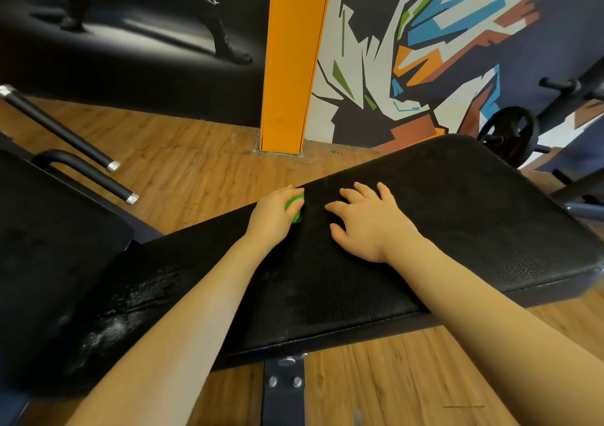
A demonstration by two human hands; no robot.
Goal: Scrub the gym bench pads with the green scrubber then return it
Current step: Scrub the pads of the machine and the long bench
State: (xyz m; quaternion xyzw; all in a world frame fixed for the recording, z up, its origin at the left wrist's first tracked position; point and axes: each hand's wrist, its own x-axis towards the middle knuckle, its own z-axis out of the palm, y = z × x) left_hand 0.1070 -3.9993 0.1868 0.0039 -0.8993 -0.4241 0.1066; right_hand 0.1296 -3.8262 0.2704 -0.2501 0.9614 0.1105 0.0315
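Note:
A long black bench pad (457, 223) runs across the middle of the view. My left hand (273, 214) grips the green scrubber (295, 206) and holds it against the pad near its far edge; most of the scrubber is hidden by my fingers. My right hand (366, 221) rests flat on the pad just to the right of the scrubber, fingers spread. A second black pad (49, 236) lies at the left. Wet, foamy streaks (130, 301) show on the long pad's near left part.
The bench's metal frame (283, 389) stands below on a wooden floor (202, 170). Black handle bars (65, 138) stick out at the left. An orange pillar (291, 66) rises behind the bench. A weight plate (508, 134) on a rack sits at the far right.

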